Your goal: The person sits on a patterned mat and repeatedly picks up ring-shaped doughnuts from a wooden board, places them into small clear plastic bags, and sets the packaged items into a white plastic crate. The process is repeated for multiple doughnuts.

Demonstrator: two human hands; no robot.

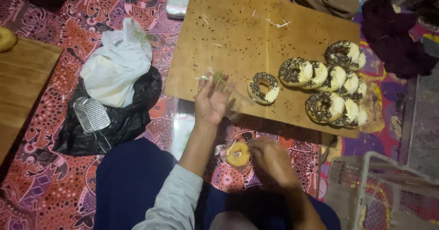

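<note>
My left hand [211, 102] is raised over the near edge of a wooden board [238, 33], pinching the top of a clear plastic wrapper [231, 97] with a green strip. My right hand [270, 160] sits lower, by my lap, closed on a plain golden doughnut [238, 154] in clear plastic. On the board lie several doughnuts with chocolate sprinkles and white icing, one apart [264, 87] close to my left fingers, the others [334, 86] stacked in rows to the right.
A white plastic bag [118, 65] lies on a black bag [114, 120] with a small metal grater [91, 114] at the left. A wooden table [20, 83] stands far left. A white plastic basket [384, 193] stands at the lower right. Patterned red cloth covers the floor.
</note>
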